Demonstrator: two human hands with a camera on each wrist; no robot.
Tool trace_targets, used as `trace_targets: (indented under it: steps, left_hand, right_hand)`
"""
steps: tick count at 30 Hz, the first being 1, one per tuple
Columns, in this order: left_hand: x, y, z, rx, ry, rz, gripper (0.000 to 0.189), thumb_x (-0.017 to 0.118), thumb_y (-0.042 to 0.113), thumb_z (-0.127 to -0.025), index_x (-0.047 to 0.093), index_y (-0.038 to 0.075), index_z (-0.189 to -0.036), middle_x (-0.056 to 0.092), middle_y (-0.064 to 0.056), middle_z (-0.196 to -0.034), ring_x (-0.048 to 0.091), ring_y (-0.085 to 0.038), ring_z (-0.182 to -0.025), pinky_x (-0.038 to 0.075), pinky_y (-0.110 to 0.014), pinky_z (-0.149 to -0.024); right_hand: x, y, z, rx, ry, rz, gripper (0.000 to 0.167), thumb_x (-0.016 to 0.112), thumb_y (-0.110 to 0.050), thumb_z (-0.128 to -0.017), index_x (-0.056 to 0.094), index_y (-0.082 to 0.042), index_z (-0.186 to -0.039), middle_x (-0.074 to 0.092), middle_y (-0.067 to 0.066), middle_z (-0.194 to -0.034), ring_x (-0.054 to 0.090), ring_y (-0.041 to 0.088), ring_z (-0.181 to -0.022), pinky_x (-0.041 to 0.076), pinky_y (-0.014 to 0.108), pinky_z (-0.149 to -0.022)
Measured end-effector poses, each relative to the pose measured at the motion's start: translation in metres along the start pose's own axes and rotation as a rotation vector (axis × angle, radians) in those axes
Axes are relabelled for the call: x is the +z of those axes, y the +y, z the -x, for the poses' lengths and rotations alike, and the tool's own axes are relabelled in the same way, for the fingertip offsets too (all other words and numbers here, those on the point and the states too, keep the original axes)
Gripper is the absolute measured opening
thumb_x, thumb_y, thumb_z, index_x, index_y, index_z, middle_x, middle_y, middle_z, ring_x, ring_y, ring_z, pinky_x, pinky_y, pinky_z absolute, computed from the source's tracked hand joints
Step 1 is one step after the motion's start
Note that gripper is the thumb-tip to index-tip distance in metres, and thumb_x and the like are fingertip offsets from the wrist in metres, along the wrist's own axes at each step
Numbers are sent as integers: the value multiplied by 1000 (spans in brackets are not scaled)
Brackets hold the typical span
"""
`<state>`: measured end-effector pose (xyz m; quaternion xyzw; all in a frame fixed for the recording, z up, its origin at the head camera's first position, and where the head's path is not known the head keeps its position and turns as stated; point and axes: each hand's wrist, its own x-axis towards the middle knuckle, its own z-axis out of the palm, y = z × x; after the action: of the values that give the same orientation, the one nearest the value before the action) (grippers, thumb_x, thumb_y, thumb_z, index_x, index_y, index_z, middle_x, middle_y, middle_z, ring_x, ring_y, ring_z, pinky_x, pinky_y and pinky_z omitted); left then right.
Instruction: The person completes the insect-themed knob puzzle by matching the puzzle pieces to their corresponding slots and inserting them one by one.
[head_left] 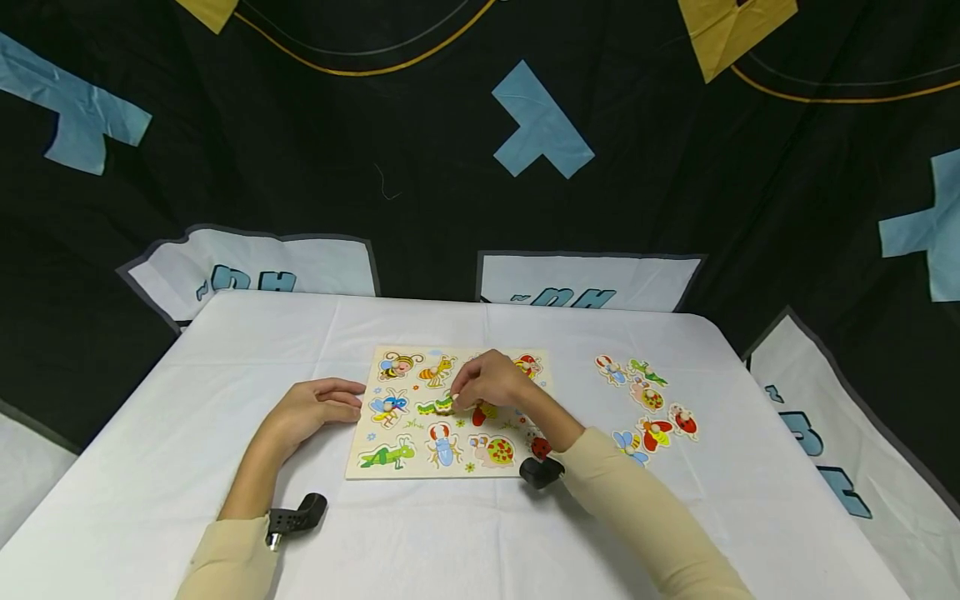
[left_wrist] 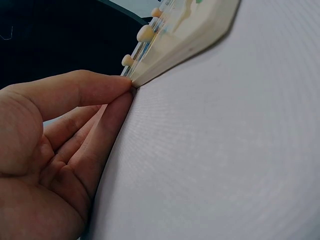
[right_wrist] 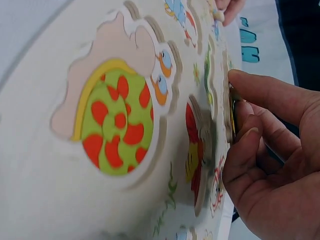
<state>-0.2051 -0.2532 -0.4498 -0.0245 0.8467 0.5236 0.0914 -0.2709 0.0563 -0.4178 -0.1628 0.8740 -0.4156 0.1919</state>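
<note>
A wooden insect puzzle board (head_left: 442,473) lies flat on the white table. My left hand (head_left: 312,412) rests beside its left edge, fingers fairly straight. In the left wrist view the thumb and a finger (left_wrist: 107,90) touch the board's edge. Over the middle of the board is my right hand (head_left: 491,385), next to the caterpillar (head_left: 435,407). Its curled fingers pinch a puzzle piece (right_wrist: 234,112), mostly hidden, at a slot in the right wrist view. Nearer that camera lie the recessed snail picture (right_wrist: 117,120) and the red butterfly picture (right_wrist: 194,150).
Several loose insect pieces lie right of the board, among them a stag beetle (head_left: 611,370), a grasshopper (head_left: 647,372), a ladybug (head_left: 683,421) and a red butterfly (head_left: 656,433). Wooden knobs (left_wrist: 145,33) rise from the board's left side. A dark curtain (head_left: 420,167) hangs behind the table.
</note>
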Motion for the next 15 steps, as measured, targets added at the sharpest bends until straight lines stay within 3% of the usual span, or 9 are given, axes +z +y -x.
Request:
trace_targets:
  steps: [15]
  left_hand:
    - [0,2,1,3,1,15,54,81,17,-84,64,5,-134,75,-9,-113,70,-6,-94,47,-19,-84]
  right_hand:
    - [19,-6,-8,22,21,4,12,90,-13,-73,78,-16,-78,65,-4,-70,51,10,-62,41,23,-55]
